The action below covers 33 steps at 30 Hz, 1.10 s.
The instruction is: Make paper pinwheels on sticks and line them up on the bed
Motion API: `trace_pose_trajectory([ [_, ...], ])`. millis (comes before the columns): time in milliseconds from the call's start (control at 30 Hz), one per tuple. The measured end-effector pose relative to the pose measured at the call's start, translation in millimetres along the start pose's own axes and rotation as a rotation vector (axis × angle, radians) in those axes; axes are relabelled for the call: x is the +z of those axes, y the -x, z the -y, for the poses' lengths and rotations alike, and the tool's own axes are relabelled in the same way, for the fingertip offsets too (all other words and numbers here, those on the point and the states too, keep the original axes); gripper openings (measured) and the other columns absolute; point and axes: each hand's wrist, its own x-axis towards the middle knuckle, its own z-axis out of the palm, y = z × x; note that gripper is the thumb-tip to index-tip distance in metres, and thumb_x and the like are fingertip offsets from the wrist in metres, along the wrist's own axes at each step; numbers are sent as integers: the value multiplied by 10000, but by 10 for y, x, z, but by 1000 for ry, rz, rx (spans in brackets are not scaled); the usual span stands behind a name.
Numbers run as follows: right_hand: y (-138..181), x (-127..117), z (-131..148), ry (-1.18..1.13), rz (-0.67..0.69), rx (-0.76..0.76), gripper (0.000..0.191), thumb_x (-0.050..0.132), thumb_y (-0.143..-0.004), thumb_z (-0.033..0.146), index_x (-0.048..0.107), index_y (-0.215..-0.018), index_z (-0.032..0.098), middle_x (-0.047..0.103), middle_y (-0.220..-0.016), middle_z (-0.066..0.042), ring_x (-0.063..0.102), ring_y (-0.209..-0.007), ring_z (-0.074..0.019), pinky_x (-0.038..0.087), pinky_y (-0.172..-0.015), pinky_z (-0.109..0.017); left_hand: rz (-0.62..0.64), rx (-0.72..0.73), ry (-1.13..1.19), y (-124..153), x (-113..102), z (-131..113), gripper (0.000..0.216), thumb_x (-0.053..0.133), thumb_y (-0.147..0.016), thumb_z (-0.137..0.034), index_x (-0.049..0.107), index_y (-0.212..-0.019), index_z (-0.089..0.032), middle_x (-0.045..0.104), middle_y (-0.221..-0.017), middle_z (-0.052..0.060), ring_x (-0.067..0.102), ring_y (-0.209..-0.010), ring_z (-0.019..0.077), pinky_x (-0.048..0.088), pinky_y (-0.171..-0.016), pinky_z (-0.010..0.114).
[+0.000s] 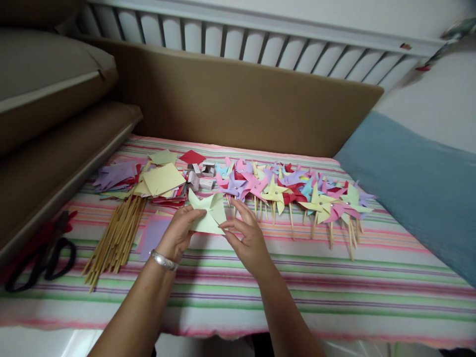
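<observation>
A pale green paper pinwheel (215, 212), partly folded, is in my hands above the striped cloth. My left hand (180, 230) grips it from the left, with the thumb pressed on its face near the centre. At the lower right corner, the thumb and a finger of my right hand (245, 235) pinch the paper, while its other fingers are raised. No stick shows on this pinwheel. Just beyond my hands, small open white boxes (201, 176) stand near a stack of cut paper squares (163, 179).
Finished pinwheels (275, 193) on sticks lie in rows at the right. Wooden sticks (117, 238) are bundled at the left, near black-handled scissors (48, 260) and purple paper (152, 235). A brown padded panel (238, 99) borders the back, with cushions (55, 114) at the left.
</observation>
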Motion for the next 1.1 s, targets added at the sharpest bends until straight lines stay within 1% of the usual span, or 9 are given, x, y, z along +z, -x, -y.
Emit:
trace_pose_trajectory([
  [133, -16, -1, 21, -39, -12, 31, 100, 592, -793, 223, 681, -784, 267, 365, -1428, 3, 252, -1343, -224, 224, -1082, -441, 32, 0, -35, 17, 37, 24, 279, 717, -551, -195, 686, -814, -108, 698, -678, 43, 599, -562, 140, 455, -574, 248],
  [333, -38, 34, 37, -210, -92, 212, 53, 617, -754, 248, 660, -727, 234, 402, -1404, -40, 298, -1323, -225, 245, -1068, -430, 65, 18, -147, 60, 127, 62, 228, 726, -537, -211, 695, -742, -117, 685, -655, 31, 559, -520, 113, 392, -523, 219],
  [500, -45, 49, 17, -200, -133, 297, 60, 628, -733, 259, 648, -688, 225, 429, -1382, -43, 330, -1299, -240, 247, -1058, -442, 86, 37, -195, 79, 181, 106, 191, 717, -547, -204, 706, -726, -137, 680, -658, 17, 546, -531, 104, 387, -534, 213],
  [600, -43, 52, 5, -194, -148, 345, 63, 636, -717, 262, 643, -665, 225, 430, -1379, -48, 347, -1284, -249, 303, -1023, -444, 106, 30, -209, 88, 199, 114, 178, 715, -551, -203, 711, -719, -145, 671, -639, 7, 524, -511, 93, 368, -515, 206],
  [767, -49, 39, 29, -155, -150, 379, 55, 647, -691, 248, 644, -640, 227, 468, -1346, -44, 343, -1285, -255, 285, -1030, -450, 148, 35, -221, 98, 207, 117, 209, 719, -556, -216, 718, -751, -139, 680, -658, 17, 535, -532, 104, 369, -531, 212],
  [833, -53, 32, 43, -160, -139, 394, 48, 650, -683, 252, 647, -643, 226, 474, -1339, -50, 332, -1292, -258, 319, -1004, -447, 151, 24, -217, 100, 206, 116, 211, 729, -548, -220, 719, -745, -146, 684, -663, 16, 537, -536, 104, 369, -534, 212],
  [967, -53, 40, 36, -192, -139, 416, 43, 646, -676, 246, 645, -638, 225, 473, -1334, -57, 326, -1294, -256, 432, -888, -401, 180, -6, -201, 108, 199, 112, 205, 740, -552, -232, 721, -742, -158, 692, -685, 16, 544, -547, 101, 368, -537, 210],
  [1033, -51, 51, 23, -197, -140, 416, 40, 640, -679, 235, 645, -640, 224, 473, -1331, -59, 326, -1293, -253, 446, -869, -392, 197, -16, -198, 111, 191, 110, 212, 744, -558, -240, 723, -752, -156, 695, -697, 21, 550, -558, 104, 372, -544, 210],
  [1100, -51, 58, 17, -186, -139, 413, 39, 635, -682, 228, 645, -645, 222, 476, -1327, -61, 327, -1293, -252, 426, -904, -404, 212, -22, -199, 111, 180, 108, 215, 748, -565, -248, 723, -758, -157, 695, -702, 21, 549, -563, 101, 373, -548, 206],
])
